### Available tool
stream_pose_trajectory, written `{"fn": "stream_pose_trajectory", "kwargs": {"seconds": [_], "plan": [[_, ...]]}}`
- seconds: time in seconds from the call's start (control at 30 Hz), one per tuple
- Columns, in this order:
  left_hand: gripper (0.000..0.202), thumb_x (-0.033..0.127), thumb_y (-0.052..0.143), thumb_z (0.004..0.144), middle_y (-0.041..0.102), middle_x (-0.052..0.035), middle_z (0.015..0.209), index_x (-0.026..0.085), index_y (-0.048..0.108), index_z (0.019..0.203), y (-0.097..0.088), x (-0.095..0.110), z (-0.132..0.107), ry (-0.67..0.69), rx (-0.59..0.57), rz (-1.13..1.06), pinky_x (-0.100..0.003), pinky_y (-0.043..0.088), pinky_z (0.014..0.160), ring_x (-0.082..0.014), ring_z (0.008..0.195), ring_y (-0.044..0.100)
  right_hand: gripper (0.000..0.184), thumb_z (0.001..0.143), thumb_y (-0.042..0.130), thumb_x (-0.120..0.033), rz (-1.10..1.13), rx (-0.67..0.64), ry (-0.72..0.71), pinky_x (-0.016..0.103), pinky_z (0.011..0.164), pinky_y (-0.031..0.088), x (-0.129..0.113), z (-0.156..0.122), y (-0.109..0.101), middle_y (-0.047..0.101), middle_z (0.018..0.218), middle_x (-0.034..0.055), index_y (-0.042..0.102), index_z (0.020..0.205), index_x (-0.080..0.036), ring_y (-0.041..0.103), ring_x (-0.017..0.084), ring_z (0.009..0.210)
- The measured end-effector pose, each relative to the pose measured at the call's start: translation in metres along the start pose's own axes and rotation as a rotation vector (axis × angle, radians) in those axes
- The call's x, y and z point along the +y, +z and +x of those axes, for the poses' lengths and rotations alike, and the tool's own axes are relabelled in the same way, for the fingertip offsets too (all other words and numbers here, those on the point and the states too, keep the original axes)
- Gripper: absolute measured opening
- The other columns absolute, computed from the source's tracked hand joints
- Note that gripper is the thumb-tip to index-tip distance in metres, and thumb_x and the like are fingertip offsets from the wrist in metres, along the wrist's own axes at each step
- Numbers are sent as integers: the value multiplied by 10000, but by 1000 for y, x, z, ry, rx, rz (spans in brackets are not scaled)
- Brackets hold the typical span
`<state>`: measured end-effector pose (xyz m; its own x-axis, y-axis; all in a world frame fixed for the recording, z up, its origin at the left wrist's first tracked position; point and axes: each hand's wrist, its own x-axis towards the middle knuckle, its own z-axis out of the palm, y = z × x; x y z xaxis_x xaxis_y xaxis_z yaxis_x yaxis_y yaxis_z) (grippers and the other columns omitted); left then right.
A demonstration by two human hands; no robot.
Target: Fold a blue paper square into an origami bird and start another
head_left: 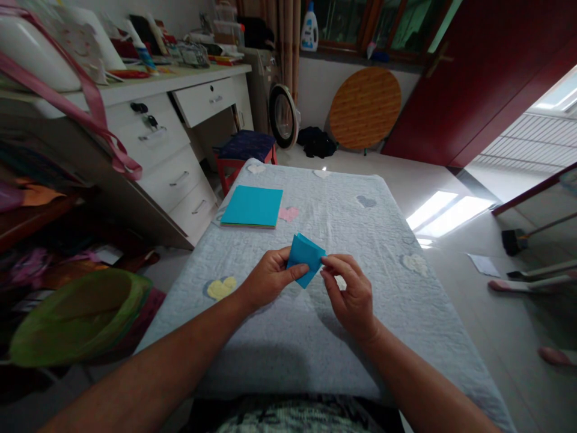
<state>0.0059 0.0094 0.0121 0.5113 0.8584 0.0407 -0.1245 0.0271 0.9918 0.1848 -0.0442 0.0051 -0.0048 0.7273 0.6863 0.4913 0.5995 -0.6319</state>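
A small folded piece of blue paper [307, 255] is held above the middle of the table, tilted, with layered edges showing along its top. My left hand [274, 273] grips it from the left, thumb across the front and fingers behind. At the paper's right corner, the fingers of my right hand [349, 291] are closed in a pinch at its edge. Farther back on the left part of the table lies a stack of square coloured paper [252, 206], a blue sheet on top.
A pale quilted cloth with heart patches covers the table [356, 234]. A stool [246, 147] stands past its far left corner, near a white desk [166, 162]. At the left is a green-lined bin [81, 319]; a round wooden board [366, 108] leans on the far wall.
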Motion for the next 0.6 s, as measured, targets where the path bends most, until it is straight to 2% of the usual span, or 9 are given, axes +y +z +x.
{"fn": "stream_pose_trajectory", "kwargs": {"seconds": [0.17, 0.3, 0.5, 0.6], "plan": [[362, 438, 780, 778, 735, -51, 881, 146, 753, 990, 1, -1, 0, -57, -14, -55, -294, 497, 745, -156, 748, 622, 337, 915, 573, -84, 25, -19, 14, 293, 692, 568, 0, 0, 0, 625, 1006, 54, 625, 1207, -245, 630, 144, 803], [315, 405, 759, 810, 721, -42, 869, 150, 749, 995, -1, -2, 0, -23, -29, -30, -293, 488, 769, -152, 768, 616, 372, 901, 590, -81, 47, -41, 18, 284, 681, 559, 0, 0, 0, 613, 1008, 49, 628, 1225, -259, 610, 140, 798], [139, 307, 711, 861, 669, -48, 931, 175, 746, 887, 0, 1, -2, 193, -40, 190, -299, 482, 803, -169, 862, 603, 310, 896, 604, -107, 16, -40, 16, 294, 674, 558, -1, -1, 0, 599, 974, 47, 673, 1158, -257, 611, 157, 818], [124, 291, 698, 870, 647, -53, 916, 182, 735, 822, 0, 3, -2, 289, -52, 340, -302, 483, 784, -175, 855, 604, 256, 898, 606, -119, 9, -50, -1, 320, 711, 569, -2, 0, -1, 604, 964, 51, 687, 1101, -253, 624, 173, 850]]}}
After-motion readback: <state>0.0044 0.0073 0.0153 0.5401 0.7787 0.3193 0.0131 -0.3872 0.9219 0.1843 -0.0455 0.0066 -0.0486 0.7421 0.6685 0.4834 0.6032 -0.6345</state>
